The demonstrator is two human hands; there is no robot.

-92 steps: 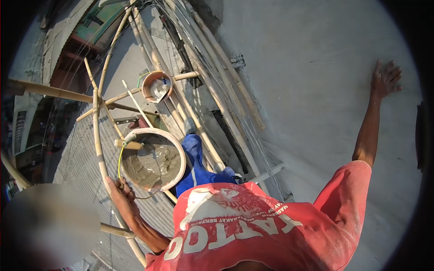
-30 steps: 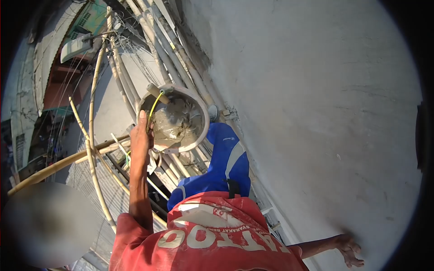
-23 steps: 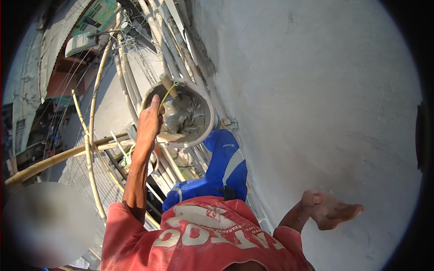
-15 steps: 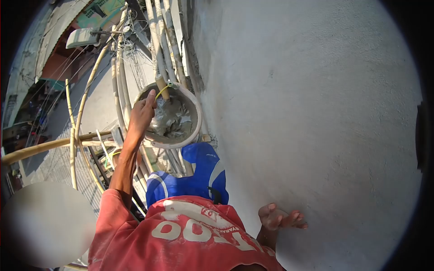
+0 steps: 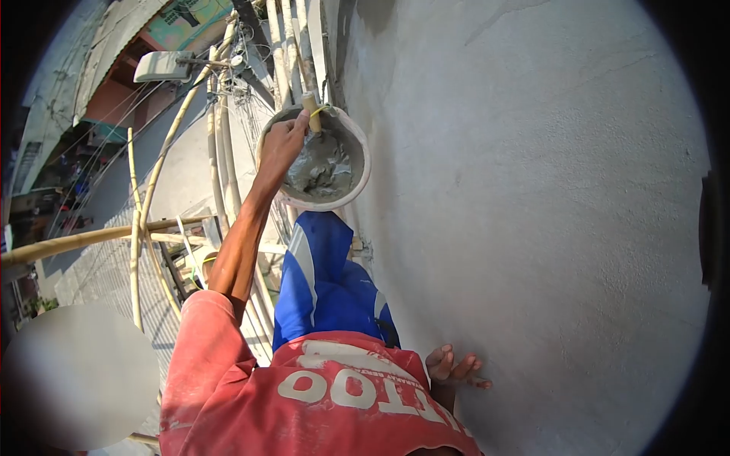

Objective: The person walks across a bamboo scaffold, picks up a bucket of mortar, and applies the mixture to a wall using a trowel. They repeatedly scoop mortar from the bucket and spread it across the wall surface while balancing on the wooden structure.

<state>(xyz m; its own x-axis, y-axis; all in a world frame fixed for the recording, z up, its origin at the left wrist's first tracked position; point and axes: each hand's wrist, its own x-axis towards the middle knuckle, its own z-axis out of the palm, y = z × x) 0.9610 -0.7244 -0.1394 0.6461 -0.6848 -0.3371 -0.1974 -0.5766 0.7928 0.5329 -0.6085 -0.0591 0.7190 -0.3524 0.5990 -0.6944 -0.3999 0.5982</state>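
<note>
Now the left hand (image 5: 286, 144) grips the bucket (image 5: 360, 178), farther forward than before, the "TTOO" shirt (image 5: 334, 425) beside the open right hand (image 5: 455, 366).

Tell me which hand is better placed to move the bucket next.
Probably the left hand: it has hold of the bucket. The right hand is well away from it, near the grey wall, fingers loosely curled, apparently holding nothing.

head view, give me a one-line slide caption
Left hand holds a round, pale-rimmed bucket of wet grey mix; open right hand is by a broad grey wall.
</note>
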